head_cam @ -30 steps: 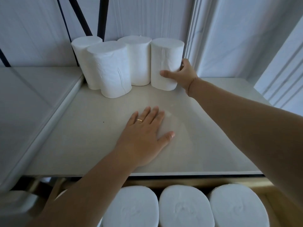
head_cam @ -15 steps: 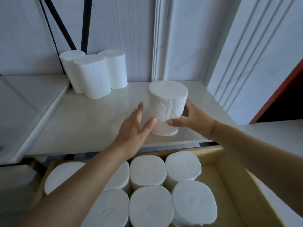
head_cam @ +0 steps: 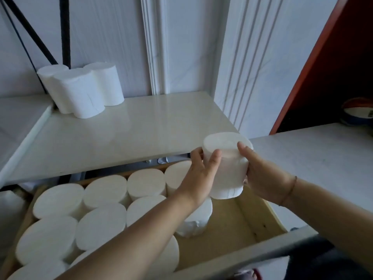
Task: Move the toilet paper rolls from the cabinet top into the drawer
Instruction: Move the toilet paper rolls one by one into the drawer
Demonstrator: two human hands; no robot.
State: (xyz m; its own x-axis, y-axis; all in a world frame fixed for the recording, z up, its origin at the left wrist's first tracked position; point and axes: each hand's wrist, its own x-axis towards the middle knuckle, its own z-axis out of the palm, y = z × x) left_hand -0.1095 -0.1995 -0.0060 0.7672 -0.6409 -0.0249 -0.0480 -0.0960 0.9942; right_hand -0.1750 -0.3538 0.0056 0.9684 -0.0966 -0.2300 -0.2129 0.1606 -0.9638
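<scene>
A white toilet paper roll hangs upright in the air over the right part of the open wooden drawer. My left hand grips its left side and my right hand grips its right side. Several rolls stand packed upright in the drawer's left and middle, and the drawer's right part shows bare wood. Three more rolls stand clustered at the back left of the white cabinet top.
A white wall with mouldings rises behind the cabinet top. Black rods lean in the back left corner. A lower white surface lies to the right, with a coloured ball in a dark recess.
The roll left the cabinet top's front edge and moved right and down over the drawer. My left hand, open beside it before, now grips it together with my right hand.
</scene>
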